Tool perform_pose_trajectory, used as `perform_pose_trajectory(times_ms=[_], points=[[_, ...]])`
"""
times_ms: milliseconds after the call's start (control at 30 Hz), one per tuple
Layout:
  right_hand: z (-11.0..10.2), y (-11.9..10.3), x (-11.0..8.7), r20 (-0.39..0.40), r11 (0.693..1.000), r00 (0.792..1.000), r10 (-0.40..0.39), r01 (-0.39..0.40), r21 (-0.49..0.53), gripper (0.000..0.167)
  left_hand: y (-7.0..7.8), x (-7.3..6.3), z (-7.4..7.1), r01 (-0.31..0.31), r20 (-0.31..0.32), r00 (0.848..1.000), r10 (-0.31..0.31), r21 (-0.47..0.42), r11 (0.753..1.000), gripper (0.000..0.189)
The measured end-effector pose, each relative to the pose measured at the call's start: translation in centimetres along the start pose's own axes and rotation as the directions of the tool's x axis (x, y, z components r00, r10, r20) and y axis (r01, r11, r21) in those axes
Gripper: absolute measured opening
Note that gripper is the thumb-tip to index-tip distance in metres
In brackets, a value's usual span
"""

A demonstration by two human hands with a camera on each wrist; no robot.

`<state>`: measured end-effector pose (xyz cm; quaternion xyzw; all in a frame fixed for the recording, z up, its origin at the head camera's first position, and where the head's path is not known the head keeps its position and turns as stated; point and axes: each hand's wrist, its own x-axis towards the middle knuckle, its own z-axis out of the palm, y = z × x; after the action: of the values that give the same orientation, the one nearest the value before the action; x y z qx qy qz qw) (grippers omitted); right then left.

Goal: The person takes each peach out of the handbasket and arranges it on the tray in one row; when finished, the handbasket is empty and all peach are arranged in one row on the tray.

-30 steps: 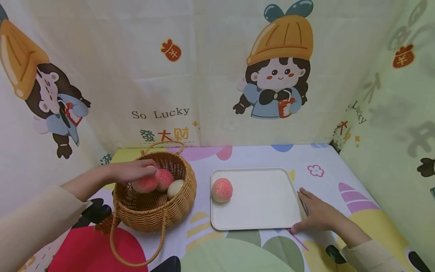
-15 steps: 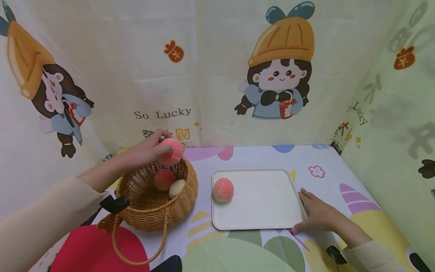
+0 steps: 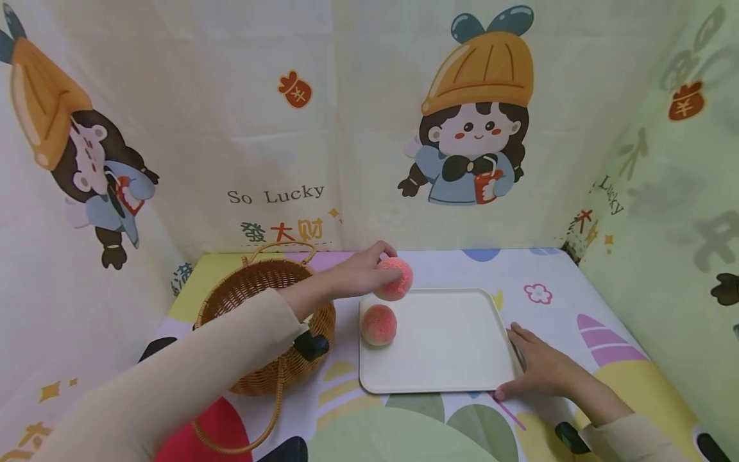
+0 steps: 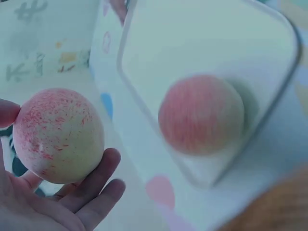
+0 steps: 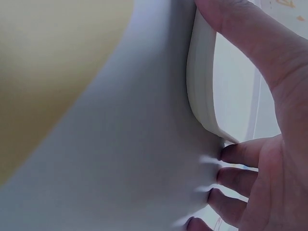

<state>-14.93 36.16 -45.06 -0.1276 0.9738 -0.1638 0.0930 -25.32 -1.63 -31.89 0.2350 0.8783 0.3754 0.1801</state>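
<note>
In the head view my left hand holds a pink peach above the back left corner of a white rectangular tray. The left wrist view shows thumb and fingers around this peach, pale with red speckles. A second peach rests on the tray near its left edge. My right hand grips the tray's near right corner, thumb at the front and fingers along the right side. Up close, the thumb and a fingertip meet the tray's rim. The left forearm covers much of the wicker basket's inside.
The wicker basket stands left of the tray, its front handle drooping onto the patterned tablecloth. A printed cloth wall closes off the back, with more cloth on both sides.
My left hand has lifted the peach out of the basket and carried it right, over the tray's back left corner. The right hand, tray and other peach on it stay put.
</note>
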Motion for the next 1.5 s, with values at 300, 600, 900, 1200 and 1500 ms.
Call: perform_pose_trajectory(times_ms=[300, 600, 900, 1200, 1500], points=[[0.1, 0.1, 0.2, -0.002, 1.0, 1.0, -0.012, 0.012, -0.009, 0.129, 0.0, 3.2, 3.7, 0.002, -0.008, 1.0, -0.001, 0.04, 0.999, 0.047], [-0.1, 0.0, 0.3, 0.009, 1.0, 1.0, -0.004, 0.004, -0.002, 0.13, -1.4, 4.6, 6.1, 0.04, 0.043, 0.998, -0.051, 0.228, 0.973, 0.053], [0.0, -0.1, 0.2, 0.02, 1.0, 1.0, 0.016, -0.016, -0.002, 0.13, -1.9, 5.0, 8.1, 0.126, 0.057, 0.985, -0.165, 0.418, 0.9, 0.051], [0.0, 0.0, 0.3, 0.02, 1.0, 1.0, 0.019, -0.019, -0.001, 0.13, -2.0, 5.0, 8.9, -0.014, 0.061, 0.998, -0.03, 0.611, 0.792, 0.046], [0.1, 0.0, 0.3, 0.018, 1.0, 1.0, 0.017, -0.017, -0.004, 0.13, -2.1, 4.3, 8.0, -0.063, 0.112, 0.994, 0.0, 0.564, 0.824, 0.069]])
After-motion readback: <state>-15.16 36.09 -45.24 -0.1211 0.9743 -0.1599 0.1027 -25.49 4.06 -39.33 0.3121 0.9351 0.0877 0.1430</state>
